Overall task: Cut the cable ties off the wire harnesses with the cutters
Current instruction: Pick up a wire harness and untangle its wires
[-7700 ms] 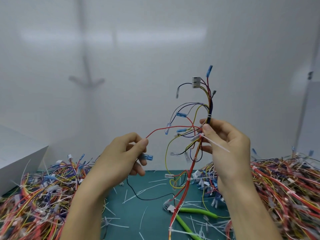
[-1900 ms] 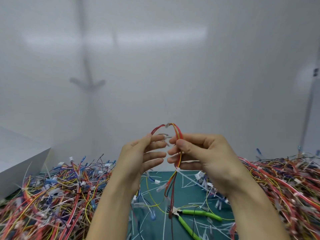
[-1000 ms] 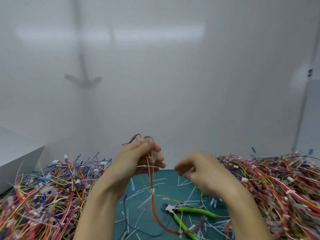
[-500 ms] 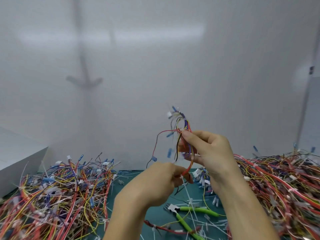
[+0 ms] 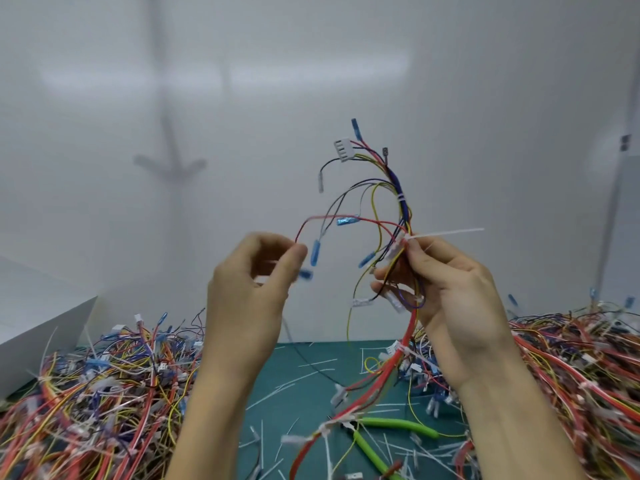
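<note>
My right hand (image 5: 450, 292) grips a multicoloured wire harness (image 5: 398, 199) upright in front of me, thumb and fingers around the bundle. A white cable tie (image 5: 446, 233) sticks out to the right just above the thumb; another small white tie (image 5: 400, 197) wraps the bundle higher up. A white connector (image 5: 343, 150) and blue terminals fan out at the top. My left hand (image 5: 252, 282) pinches the end of a red wire (image 5: 325, 218) of the same harness. The green-handled cutters (image 5: 384, 434) lie on the green mat below, untouched.
Large heaps of tangled harnesses lie on the left (image 5: 90, 393) and on the right (image 5: 571, 368). Cut white tie pieces (image 5: 287, 389) litter the green mat (image 5: 304, 368) between them. A white box (image 5: 38, 327) stands at the far left, a white wall behind.
The right hand has raised the harness and its branches have fanned out. The left hand rose from below the right hand and now pinches a red wire out to the left.
</note>
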Available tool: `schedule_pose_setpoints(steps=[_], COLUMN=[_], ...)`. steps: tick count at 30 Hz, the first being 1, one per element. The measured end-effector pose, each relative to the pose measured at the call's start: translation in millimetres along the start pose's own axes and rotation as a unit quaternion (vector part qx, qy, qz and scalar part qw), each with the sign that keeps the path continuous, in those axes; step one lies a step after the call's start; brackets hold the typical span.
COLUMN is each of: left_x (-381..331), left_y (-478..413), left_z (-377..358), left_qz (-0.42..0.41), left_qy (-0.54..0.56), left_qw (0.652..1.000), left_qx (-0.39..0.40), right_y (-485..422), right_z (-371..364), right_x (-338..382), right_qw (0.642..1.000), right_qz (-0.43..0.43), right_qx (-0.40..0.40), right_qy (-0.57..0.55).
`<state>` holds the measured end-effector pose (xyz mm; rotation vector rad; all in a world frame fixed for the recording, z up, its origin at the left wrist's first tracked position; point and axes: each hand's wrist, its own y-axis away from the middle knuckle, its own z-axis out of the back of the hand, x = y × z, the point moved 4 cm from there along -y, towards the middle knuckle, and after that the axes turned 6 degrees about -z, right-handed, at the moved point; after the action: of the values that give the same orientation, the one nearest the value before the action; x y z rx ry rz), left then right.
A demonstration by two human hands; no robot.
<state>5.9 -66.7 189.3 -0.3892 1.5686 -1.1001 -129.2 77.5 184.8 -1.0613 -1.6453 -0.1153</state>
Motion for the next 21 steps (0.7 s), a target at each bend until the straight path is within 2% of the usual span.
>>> schedule_pose_setpoints(steps=[1, 3, 5, 10, 15, 21], left_x=[-3.9, -3.4, -0.1, 4.6, 7.3, 7.9], left_y=[-0.9, -0.1, 0.3, 0.0, 4.1, 8.2], left_z=[1.4, 1.3, 0.1, -2.8, 0.9, 1.9], left_qz=[-0.017, -0.030, -0.015, 0.033, 0.084, 0.118], left_qy=[-0.003, -0.043, -0.061, 0.014, 0.049, 0.070], left_qw=[0.999, 0.998, 0.998, 0.997, 0.981, 0.965], left_qx=[-0.036, -0.038, -0.009, 0.068, 0.168, 0.225], right_y=[0.0, 0.2, 0.5, 0.1, -2.5, -2.4], right_z=[-1.6, -4.5, -6.4, -2.7, 3.0, 4.7], right_x=[-0.9, -2.7, -3.3, -2.3, -1.4, -1.5], right_qw=[1.000, 1.000, 0.999, 0.999, 0.997, 0.996], right_qz=[-0.004, -0.010, -0.011, 0.002, 0.008, 0.016], right_qx=[0.004, 0.010, 0.014, -0.028, -0.047, -0.056], right_qy=[-0.009, -0.019, -0.029, -0.036, -0.067, -0.062])
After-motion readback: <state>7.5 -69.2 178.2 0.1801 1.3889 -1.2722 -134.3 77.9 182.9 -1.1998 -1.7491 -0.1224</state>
